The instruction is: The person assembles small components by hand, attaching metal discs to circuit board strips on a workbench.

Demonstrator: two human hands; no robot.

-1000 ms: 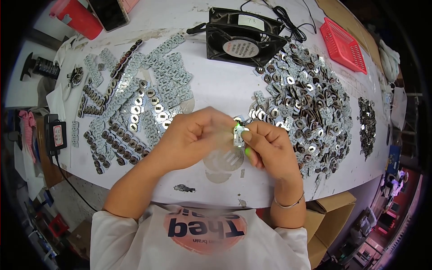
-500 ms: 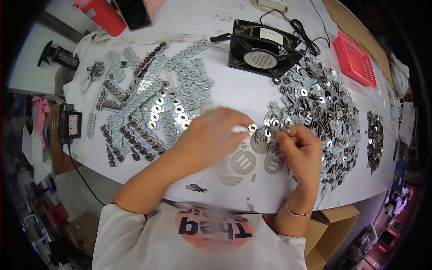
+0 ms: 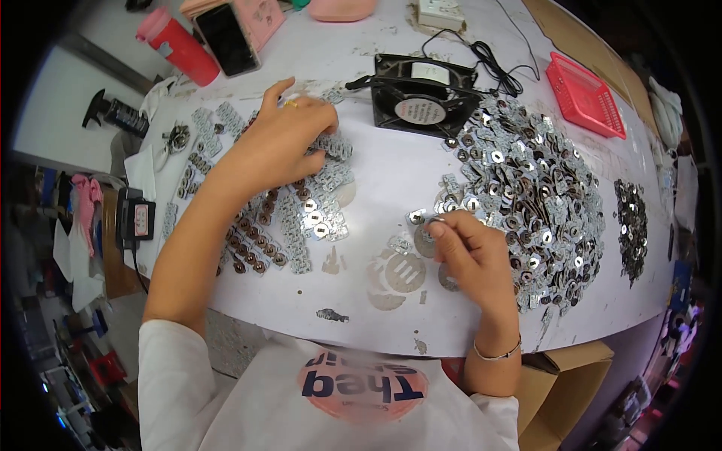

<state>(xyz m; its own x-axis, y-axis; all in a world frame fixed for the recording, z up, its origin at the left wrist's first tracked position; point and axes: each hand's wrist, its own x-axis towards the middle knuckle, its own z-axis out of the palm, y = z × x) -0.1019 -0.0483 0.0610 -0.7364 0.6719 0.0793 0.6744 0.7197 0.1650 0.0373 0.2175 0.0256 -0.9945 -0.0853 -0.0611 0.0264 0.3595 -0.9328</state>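
Note:
My left hand hovers over the left-hand rows of small metal pieces, index finger raised and thumb apart from the other fingers. Beside its thumb and fingertips lies a row of overlapping metal pieces; no piece shows clearly in its grasp. My right hand is closed in a pinch near the table's middle, with a small metal piece partly hidden between thumb and index finger. Just beyond it lie a few loose metal pieces. To its right spreads a large heap of metal pieces with round discs.
A black square fan with its cable stands at the back middle. Behind the heap sits a red plastic basket. At the back left are a red bottle and a phone. A darker pile lies far right.
My left hand has moved from the middle, near my right hand, up and left to the laid-out rows. My right hand has shifted slightly left and stays pinched.

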